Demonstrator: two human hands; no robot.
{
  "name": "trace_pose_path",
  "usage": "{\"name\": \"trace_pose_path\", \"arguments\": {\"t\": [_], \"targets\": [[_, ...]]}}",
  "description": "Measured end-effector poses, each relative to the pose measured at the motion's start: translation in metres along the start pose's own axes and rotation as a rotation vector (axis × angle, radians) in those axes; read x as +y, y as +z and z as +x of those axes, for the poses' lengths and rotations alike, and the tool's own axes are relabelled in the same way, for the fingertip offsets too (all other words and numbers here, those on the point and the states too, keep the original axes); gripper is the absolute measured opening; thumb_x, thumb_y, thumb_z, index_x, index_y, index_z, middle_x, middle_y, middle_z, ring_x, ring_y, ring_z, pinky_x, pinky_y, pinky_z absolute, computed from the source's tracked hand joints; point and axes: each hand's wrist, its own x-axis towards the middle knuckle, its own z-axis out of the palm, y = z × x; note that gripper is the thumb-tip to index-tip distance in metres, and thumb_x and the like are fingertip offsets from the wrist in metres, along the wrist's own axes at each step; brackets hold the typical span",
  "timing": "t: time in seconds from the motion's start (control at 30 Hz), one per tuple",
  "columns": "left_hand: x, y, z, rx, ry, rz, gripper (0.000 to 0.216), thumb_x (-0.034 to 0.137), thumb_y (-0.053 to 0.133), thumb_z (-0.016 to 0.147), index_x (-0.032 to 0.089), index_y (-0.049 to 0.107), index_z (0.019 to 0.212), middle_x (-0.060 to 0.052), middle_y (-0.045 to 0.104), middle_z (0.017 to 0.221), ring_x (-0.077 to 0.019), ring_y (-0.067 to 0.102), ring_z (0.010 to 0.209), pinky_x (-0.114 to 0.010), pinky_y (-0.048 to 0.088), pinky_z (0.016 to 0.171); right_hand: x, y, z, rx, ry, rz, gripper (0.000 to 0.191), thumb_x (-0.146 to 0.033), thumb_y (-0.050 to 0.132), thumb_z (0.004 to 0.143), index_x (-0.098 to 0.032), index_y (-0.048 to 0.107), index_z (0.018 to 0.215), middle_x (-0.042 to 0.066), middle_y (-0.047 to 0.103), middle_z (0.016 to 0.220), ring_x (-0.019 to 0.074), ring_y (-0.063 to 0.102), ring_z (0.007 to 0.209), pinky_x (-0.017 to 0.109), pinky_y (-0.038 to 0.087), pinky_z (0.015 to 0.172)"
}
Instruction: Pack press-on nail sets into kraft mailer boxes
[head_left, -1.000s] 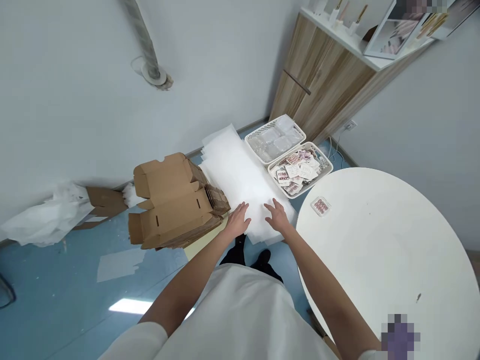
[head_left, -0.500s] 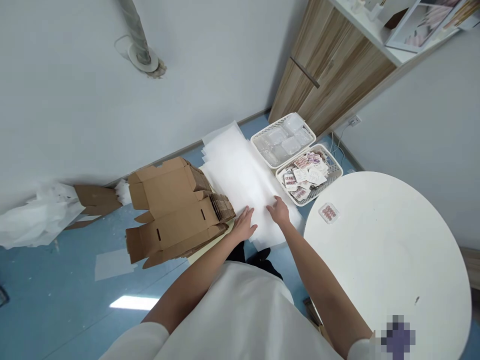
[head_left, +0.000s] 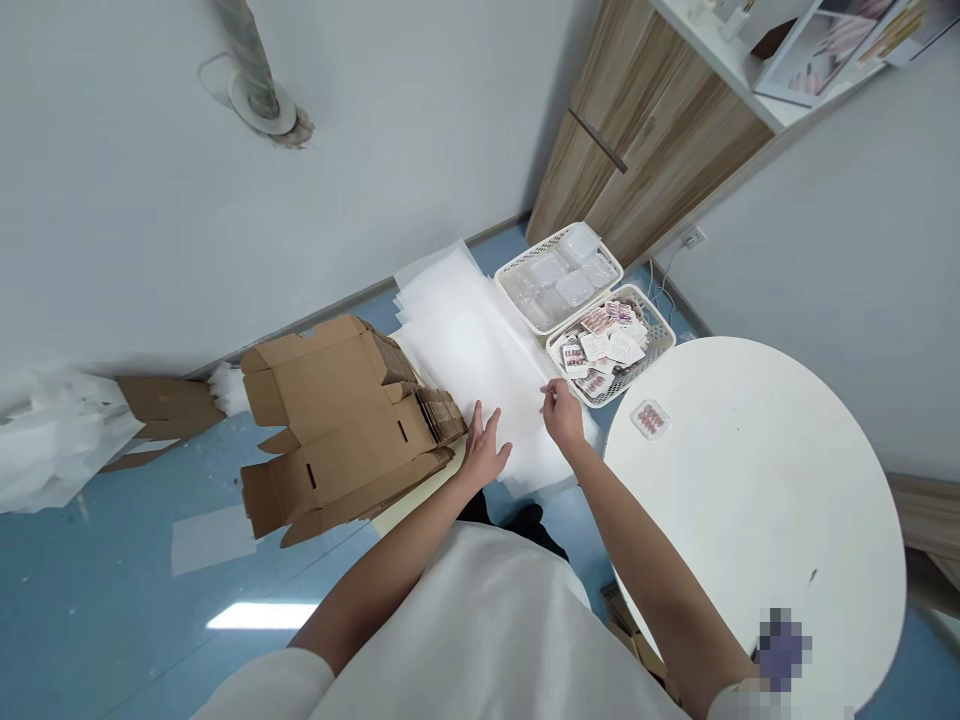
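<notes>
A stack of thin white sheets (head_left: 469, 325), fanned at its far end, lies in front of me. Over its near left part is my left hand (head_left: 485, 458), fingers spread and holding nothing. My right hand (head_left: 564, 418) is above the right side of the sheets, its fingers curled together in a pinch. Whether a sheet edge is between those fingertips cannot be made out. Just left of my left hand sits a pile of flattened brown cardboard boxes (head_left: 337, 390).
Two white baskets stand beyond the sheets: one basket (head_left: 517, 312) holds clear plastic boxes, the other basket (head_left: 667, 345) printed cards. A round white table (head_left: 757, 480) at right carries a small clear pack (head_left: 650, 419). A wooden cabinet (head_left: 637, 130) stands behind; white plastic bags (head_left: 56, 440) lie far left.
My left hand's fingers have spread wider and shifted slightly away from the sheets' near edge. The right hand's fingers have curled in and moved slightly farther from me. The view has shifted a little.
</notes>
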Motion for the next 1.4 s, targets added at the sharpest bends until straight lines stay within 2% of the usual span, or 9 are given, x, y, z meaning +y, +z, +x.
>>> {"name": "trace_pose_path", "arguments": {"t": [0.13,0.23,0.43,0.57,0.67,0.77,0.93,1.17,1.4], "targets": [[0.005,0.004,-0.001,0.058,-0.005,-0.001,0.062,0.026,0.052,0.076,0.019,0.026,0.132,-0.012,-0.004,0.144,-0.0286,0.005,0.132,-0.044,0.02,0.103,0.002,-0.016,-0.007,0.029,-0.077,0.094,0.026,-0.012,0.029,0.076,-0.019,0.053,0.084,0.005,0.061,0.091,0.0131,0.056,0.063,0.027,0.041,0.066],[0.012,0.01,-0.002,0.08,-0.027,-0.042,0.06,0.029,0.051,0.078,0.02,0.026,0.131,-0.011,-0.002,0.145,-0.0273,0.004,0.132,-0.044,0.021,0.103,0.006,-0.031,-0.017,0.081,-0.085,0.158,0.028,-0.012,0.03,0.076,-0.018,0.056,0.084,0.005,0.061,0.094,0.0117,0.057,0.063,0.028,0.042,0.07],[0.034,0.034,-0.003,0.099,-0.229,-0.246,0.064,0.039,0.044,0.082,0.019,0.014,0.135,-0.015,-0.005,0.144,-0.0245,0.03,0.125,-0.037,0.029,0.101,0.028,-0.067,-0.064,0.222,0.126,0.318,0.03,-0.023,0.034,0.08,-0.017,0.057,0.098,0.005,0.063,0.083,0.014,0.058,0.067,0.028,0.044,0.064],[0.058,0.061,-0.007,0.04,-0.276,-0.353,0.068,0.041,0.047,0.081,0.021,0.012,0.135,-0.014,0.019,0.141,-0.0219,0.038,0.121,-0.033,0.037,0.094,0.06,-0.089,-0.11,0.338,0.276,0.448,0.032,-0.031,0.037,0.08,-0.017,0.057,0.101,0.004,0.064,0.073,0.015,0.057,0.064,0.027,0.043,0.058],[0.083,0.087,-0.017,-0.049,-0.22,-0.436,0.076,0.035,0.053,0.078,0.025,0.006,0.136,-0.014,0.033,0.135,-0.018,0.056,0.098,-0.03,0.047,0.078,0.089,-0.106,-0.152,0.445,0.378,0.537,0.035,-0.035,0.039,0.079,-0.016,0.056,0.102,0.005,0.065,0.073,0.0139,0.055,0.057,0.026,0.041,0.052],[0.107,0.116,-0.029,-0.116,-0.12,-0.451,0.079,0.027,0.056,0.075,0.028,0.005,0.136,-0.014,0.039,0.129,-0.0104,0.06,0.072,-0.027,0.049,0.067,0.118,-0.123,-0.198,0.55,0.462,0.561,0.035,-0.036,0.042,0.077,-0.016,0.056,0.102,0.005,0.065,0.075,0.0136,0.054,0.055,0.027,0.041,0.053],[0.136,0.169,-0.047,-0.233,0.05,-0.321,0.076,0.022,0.055,0.074,0.028,0.011,0.135,-0.011,0.043,0.122,-0.0072,0.056,0.065,-0.027,0.047,0.068,0.164,-0.14,-0.275,0.639,0.522,0.545,0.031,-0.034,0.044,0.075,-0.019,0.058,0.099,0.006,0.062,0.098,0.0162,0.059,0.074,0.031,0.044,0.069],[0.154,0.226,-0.066,-0.326,0.165,-0.074,0.076,0.024,0.054,0.074,0.026,0.01,0.136,-0.01,0.045,0.12,-0.0102,0.057,0.073,-0.03,0.042,0.079,0.214,-0.133,-0.355,0.591,0.622,0.453,0.036,-0.033,0.041,0.075,-0.019,0.058,0.104,0.006,0.062,0.1,0.016,0.055,0.073,0.033,0.045,0.073],[0.163,0.246,-0.08,-0.366,0.243,0.154,0.072,0.023,0.056,0.072,0.02,0.019,0.134,-0.013,0.046,0.121,-0.018,0.055,0.093,-0.034,0.039,0.085,0.239,-0.115,-0.392,0.404,0.668,0.262,0.038,-0.026,0.04,0.078,-0.018,0.053,0.113,0.005,0.062,0.093,0.0167,0.056,0.081,0.03,0.044,0.076]]}}
